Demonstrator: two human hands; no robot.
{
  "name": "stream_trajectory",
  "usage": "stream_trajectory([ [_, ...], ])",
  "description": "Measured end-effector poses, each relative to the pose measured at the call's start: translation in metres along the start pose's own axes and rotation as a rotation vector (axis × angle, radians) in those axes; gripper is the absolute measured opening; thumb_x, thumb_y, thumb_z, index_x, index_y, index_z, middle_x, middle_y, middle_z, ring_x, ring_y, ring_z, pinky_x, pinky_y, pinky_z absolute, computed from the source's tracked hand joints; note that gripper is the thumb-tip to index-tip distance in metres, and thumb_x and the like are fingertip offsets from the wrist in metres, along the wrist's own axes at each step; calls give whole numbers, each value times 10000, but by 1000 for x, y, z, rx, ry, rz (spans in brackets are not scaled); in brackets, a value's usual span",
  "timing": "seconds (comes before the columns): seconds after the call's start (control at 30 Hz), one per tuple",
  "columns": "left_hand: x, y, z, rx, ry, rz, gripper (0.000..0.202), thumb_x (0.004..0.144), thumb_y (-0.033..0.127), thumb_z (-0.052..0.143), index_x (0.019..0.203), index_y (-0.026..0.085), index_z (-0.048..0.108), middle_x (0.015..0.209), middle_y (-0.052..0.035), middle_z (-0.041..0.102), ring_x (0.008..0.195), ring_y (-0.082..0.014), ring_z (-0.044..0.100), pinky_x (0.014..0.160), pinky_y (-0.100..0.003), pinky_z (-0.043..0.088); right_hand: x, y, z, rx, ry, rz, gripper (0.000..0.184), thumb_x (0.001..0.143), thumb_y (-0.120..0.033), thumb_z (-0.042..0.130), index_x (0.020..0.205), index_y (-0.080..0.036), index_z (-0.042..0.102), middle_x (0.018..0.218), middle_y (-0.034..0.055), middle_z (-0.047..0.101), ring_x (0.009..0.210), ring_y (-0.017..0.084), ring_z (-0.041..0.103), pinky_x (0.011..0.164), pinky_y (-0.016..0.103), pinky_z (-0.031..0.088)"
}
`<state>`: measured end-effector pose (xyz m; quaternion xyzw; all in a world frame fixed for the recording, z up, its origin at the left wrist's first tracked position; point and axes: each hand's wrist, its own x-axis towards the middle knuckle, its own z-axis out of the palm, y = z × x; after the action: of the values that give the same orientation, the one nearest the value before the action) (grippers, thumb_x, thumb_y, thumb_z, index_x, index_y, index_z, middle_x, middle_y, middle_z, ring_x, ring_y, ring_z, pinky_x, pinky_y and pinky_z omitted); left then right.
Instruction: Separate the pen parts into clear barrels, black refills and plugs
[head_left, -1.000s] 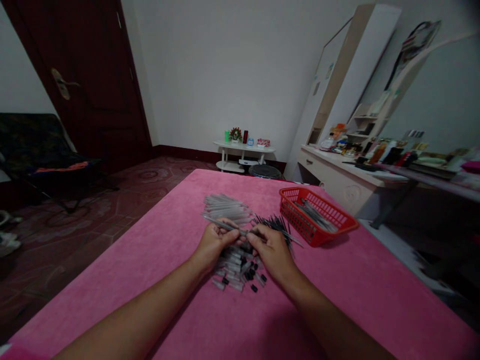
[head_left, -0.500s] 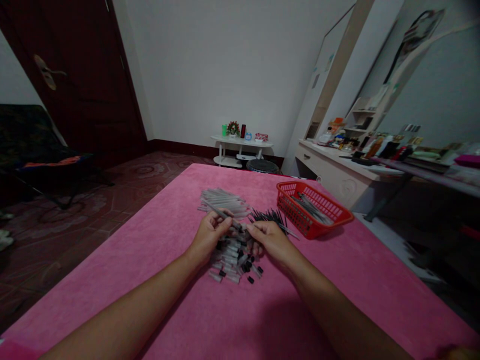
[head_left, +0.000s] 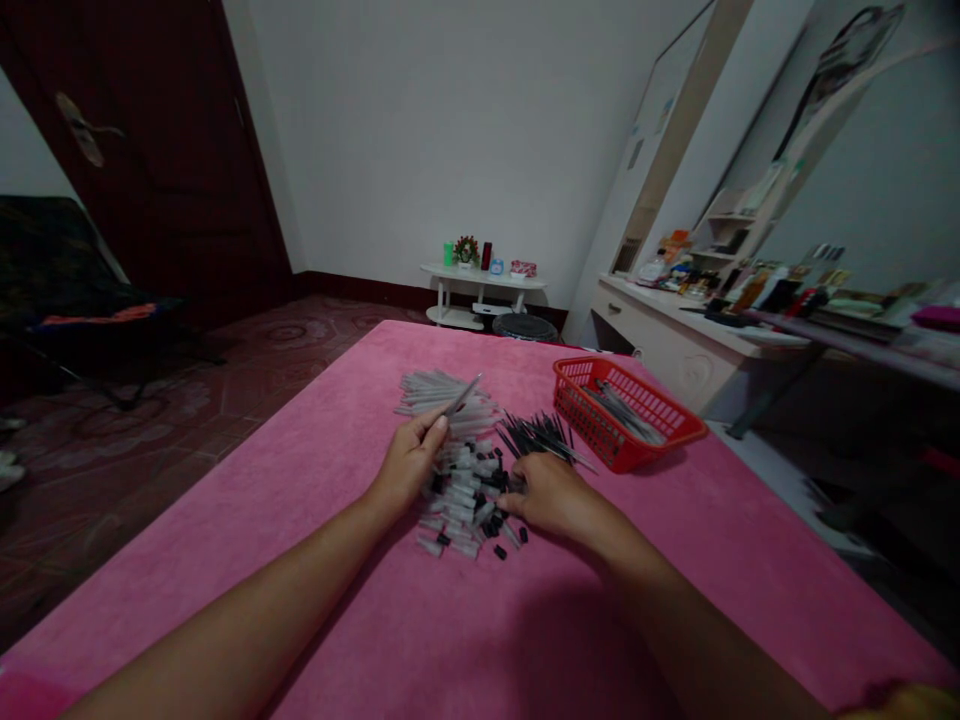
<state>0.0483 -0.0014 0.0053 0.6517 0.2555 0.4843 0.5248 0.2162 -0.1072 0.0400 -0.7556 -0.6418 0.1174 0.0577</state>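
My left hand (head_left: pixel 411 455) is closed round a slim grey pen (head_left: pixel 463 396), its thin end slanting up to the right. Below the pen spreads a heap of short clear pen caps (head_left: pixel 459 500) mixed with small black plugs (head_left: pixel 500 551). My right hand (head_left: pixel 551 490) reaches down at the right side of this heap, thumb and forefinger apart; its other fingers are partly hidden. Just beyond it lies a bunch of thin dark refills (head_left: pixel 541 432). Pale grey pen barrels (head_left: pixel 431 385) lie in a pile behind my left hand.
A red plastic basket (head_left: pixel 652 461) with several grey pens in it stands at the right on the pink cloth (head_left: pixel 315 480). Past the table are a round black stool (head_left: pixel 525 326) and a low white stand (head_left: pixel 484 280). A cluttered dressing table (head_left: pixel 667 335) stands to the right.
My right hand has come away from the pen and dropped to the heap of caps and plugs. The pen in my left hand has turned, now pointing up and right.
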Motion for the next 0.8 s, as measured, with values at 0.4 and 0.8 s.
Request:
stream_trajectory([
  [0.4, -2, -6, 0, 247, -66, 38, 356, 838, 394, 538, 1055, 157, 690, 1073, -79, 695, 1005, -245, 614, 914, -363, 436, -2, 1, -1, 41, 18, -84, 104, 636, -208, 648, 734, -187, 673, 704, 29, 678, 613, 132, 567, 506, 227, 264],
  [0.8, -4, -1, 2, 251, -157, 31, 340, 854, 352, 516, 1059, 141, 687, 1031, -75, 708, 959, -234, 635, 864, -335, 463, 10, 24, -33, 924, 394, -58, 241, 717, -238, 570, 913, -147, 678, 704, 34, 661, 579, 136, 580, 466, 213, 406],
])
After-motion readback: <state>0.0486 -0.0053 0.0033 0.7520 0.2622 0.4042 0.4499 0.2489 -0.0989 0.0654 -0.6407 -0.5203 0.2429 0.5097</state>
